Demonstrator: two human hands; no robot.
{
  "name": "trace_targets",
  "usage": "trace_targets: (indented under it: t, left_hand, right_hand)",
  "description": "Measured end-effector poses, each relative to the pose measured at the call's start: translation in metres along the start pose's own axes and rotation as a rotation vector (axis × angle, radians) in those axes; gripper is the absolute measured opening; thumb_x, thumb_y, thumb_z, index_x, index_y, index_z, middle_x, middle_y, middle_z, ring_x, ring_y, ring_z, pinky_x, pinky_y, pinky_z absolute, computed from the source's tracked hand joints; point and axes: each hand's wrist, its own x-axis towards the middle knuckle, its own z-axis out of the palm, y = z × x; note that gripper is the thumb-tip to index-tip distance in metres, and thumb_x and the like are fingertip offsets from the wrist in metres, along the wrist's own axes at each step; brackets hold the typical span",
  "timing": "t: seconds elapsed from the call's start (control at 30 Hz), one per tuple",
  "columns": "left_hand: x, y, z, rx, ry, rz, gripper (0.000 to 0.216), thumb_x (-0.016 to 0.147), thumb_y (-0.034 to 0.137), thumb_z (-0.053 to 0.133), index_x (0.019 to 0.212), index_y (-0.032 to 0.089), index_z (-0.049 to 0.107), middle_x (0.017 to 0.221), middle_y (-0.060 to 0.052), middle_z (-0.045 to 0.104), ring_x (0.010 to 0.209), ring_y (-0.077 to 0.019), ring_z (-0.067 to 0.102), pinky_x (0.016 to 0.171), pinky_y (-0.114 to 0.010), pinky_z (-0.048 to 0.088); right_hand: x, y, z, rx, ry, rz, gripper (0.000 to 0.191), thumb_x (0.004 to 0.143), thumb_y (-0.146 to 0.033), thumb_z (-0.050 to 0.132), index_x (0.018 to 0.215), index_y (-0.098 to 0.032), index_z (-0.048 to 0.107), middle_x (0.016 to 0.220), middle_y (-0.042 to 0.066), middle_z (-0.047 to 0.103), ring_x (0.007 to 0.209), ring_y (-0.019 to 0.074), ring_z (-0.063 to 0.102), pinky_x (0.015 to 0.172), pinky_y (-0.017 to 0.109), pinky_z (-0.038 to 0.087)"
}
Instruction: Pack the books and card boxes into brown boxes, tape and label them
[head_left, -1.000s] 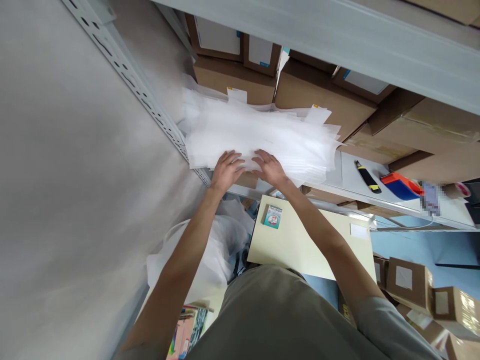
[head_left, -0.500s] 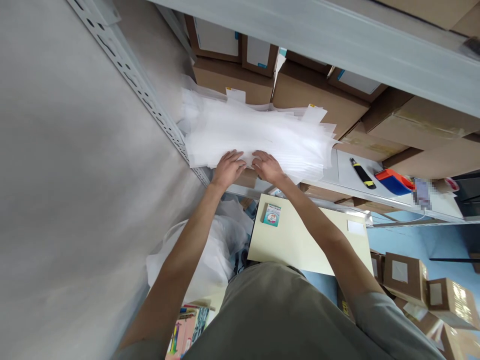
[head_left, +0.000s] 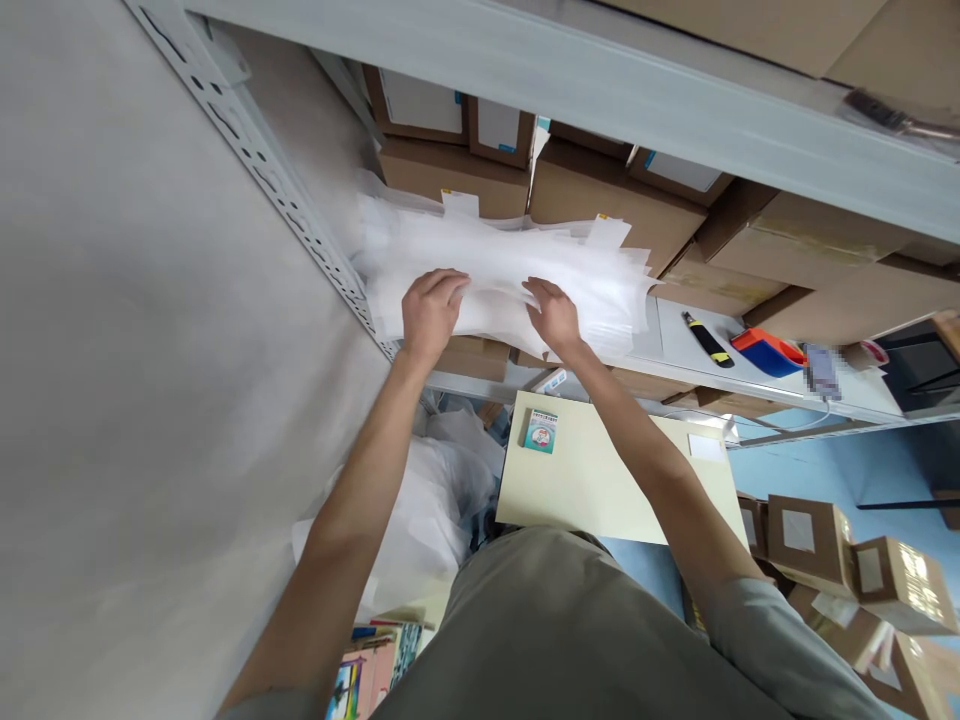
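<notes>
A thick stack of thin white foam packing sheets (head_left: 495,255) lies on the shelf, its edges uneven. My left hand (head_left: 431,310) is closed on the near edge of the upper sheets, left of the middle, with the fingers curled over the top. To its right, my right hand (head_left: 553,312) pinches the same near edge. Between both hands the sheets bulge and lift slightly. How many sheets are held cannot be made out. Two white cards, one of them a white label card (head_left: 607,232), stick out at the far side of the stack.
Cardboard boxes (head_left: 600,185) stand behind the stack. A metal beam (head_left: 525,70) crosses above. On the shelf at right are a box cutter (head_left: 708,340) and a red-blue tray (head_left: 770,353). Below, a cream board (head_left: 592,490) carries a small green box (head_left: 541,431).
Both hands have moved up and apart from the near edge, and now grip the upper sheets, whose edge has risen and bent. The view has shifted slightly.
</notes>
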Motion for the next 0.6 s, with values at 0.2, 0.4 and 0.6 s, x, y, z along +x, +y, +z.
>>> trace_targets:
  t: [0.2, 0.4, 0.6]
  left_hand:
    - [-0.017, 0.062, -0.018, -0.013, 0.176, 0.074, 0.025, 0.112, 0.02, 0.054, 0.107, 0.027, 0.078, 0.121, -0.004, 0.084, 0.128, -0.0239, 0.078, 0.119, -0.048, 0.061]
    - [-0.076, 0.122, 0.017, -0.107, 0.139, 0.059, 0.02, 0.114, 0.029, 0.058, 0.114, 0.029, 0.078, 0.117, -0.005, 0.085, 0.125, -0.0249, 0.08, 0.117, -0.051, 0.064]
    - [-0.14, 0.167, 0.067, -0.169, -0.018, 0.041, 0.017, 0.114, 0.028, 0.062, 0.113, 0.028, 0.079, 0.119, -0.006, 0.085, 0.128, -0.0251, 0.08, 0.118, -0.049, 0.065]
  right_hand:
    - [-0.038, 0.026, -0.069, -0.011, 0.241, -0.069, 0.073, 0.091, -0.005, 0.046, 0.157, -0.025, 0.071, 0.165, 0.008, 0.067, 0.157, 0.0334, 0.06, 0.133, 0.066, 0.048]
    - [-0.144, 0.044, -0.123, -0.123, 0.372, -0.059, 0.067, 0.103, -0.017, 0.045, 0.164, -0.039, 0.064, 0.166, 0.004, 0.067, 0.165, 0.0345, 0.052, 0.131, 0.071, 0.047]
    - [-0.259, 0.089, -0.129, -0.223, 0.383, -0.019, 0.057, 0.113, -0.022, 0.038, 0.162, -0.035, 0.066, 0.165, 0.007, 0.068, 0.165, 0.033, 0.053, 0.131, 0.067, 0.048]
